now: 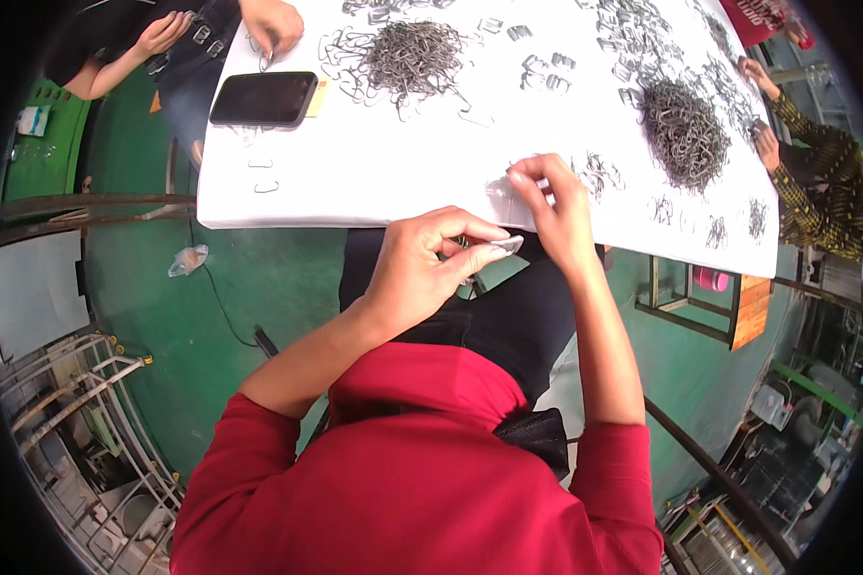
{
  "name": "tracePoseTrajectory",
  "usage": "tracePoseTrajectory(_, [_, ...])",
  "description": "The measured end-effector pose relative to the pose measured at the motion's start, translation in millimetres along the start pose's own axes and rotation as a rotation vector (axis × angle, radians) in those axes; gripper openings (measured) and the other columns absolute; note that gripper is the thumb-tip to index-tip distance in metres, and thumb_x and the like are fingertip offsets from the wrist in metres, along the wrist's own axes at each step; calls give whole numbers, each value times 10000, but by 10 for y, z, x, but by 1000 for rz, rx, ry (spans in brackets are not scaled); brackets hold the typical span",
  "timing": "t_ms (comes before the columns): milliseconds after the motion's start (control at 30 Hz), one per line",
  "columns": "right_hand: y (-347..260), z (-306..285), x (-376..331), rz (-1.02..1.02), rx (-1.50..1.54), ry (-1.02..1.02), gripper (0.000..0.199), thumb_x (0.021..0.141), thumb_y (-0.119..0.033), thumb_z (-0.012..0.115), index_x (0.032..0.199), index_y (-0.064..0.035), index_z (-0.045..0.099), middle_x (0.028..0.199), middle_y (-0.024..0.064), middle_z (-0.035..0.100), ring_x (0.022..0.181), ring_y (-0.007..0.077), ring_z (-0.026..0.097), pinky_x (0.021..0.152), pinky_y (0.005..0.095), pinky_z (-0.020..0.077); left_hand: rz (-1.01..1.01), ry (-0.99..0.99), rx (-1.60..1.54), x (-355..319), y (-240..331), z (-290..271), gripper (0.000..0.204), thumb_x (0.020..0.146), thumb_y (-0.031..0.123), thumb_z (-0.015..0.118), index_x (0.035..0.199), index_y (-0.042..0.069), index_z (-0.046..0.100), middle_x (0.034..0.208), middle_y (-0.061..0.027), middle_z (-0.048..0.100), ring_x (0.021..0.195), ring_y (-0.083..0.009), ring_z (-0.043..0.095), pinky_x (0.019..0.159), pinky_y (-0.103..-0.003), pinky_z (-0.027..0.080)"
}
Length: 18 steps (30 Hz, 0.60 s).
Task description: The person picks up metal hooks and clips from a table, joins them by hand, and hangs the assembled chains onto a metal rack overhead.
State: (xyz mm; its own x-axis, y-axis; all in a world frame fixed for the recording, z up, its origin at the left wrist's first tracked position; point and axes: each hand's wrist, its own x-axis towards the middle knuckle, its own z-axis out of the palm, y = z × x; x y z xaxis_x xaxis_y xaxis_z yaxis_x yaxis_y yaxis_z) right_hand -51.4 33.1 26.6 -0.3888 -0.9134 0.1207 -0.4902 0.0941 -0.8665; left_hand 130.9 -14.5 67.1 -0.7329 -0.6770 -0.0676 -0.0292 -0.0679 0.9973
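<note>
A small metal piece [513, 245] is gripped between the thumb and fingertips of the left hand [420, 266], just off the near edge of the white table [355, 209]. The piece is held by one end, presumably so that its other end is left exposed toward the right hand. The right hand [561, 206] is raised above the table edge with thumb and forefinger brought near each other; whether anything is grasped there cannot be told.

Loose wire pieces [596, 174] are spread just beyond the right hand, a placement by which a short reach seems to be allowed. A larger wire heap [414, 57] is placed farther ahead of both hands (a dark phone [264, 99] is laid to its left), apparently so that the table area nearest the hands is kept usable.
</note>
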Motion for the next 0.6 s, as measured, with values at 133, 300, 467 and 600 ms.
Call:
tracePoseTrajectory(133, [199,241,753,-84,-390,-75,117,803,-133,622,894,-60,630,840,93,606,750,221,598,662,326,465,20,12,-1,3,-13,11,125,812,-29,620,928,-14,664,881,-79,655,752,-92,616,629,-232,535])
tracePoseTrajectory(300, [207,443,956,-180,-740,-195,102,807,-107,611,900,-66,620,819,66,603,703,220,616,625,326,480,17,-4,-12,-38,-5,-58,145,819,-55,606,957,-34,644,925,-98,650,832,-126,634,735,-242,537])
tracePoseTrajectory(467, [-291,-100,488,313,263,-343,86,885,-115,564,885,-29,571,792,10,559,690,85,573,590,235,471,-35,-31,-22,-2,45,-50,168,826,-56,595,989,-46,635,947,-93,639,861,-135,629,770,-241,529])
tracePoseTrajectory(600, [-793,-274,-127,420,712,-34,147,850,-93,620,916,28,571,770,67,590,662,127,599,587,254,495,23,20,-38,-33,9,-37,184,811,-43,613,988,-12,651,922,-89,648,815,-125,632,717,-261,550])
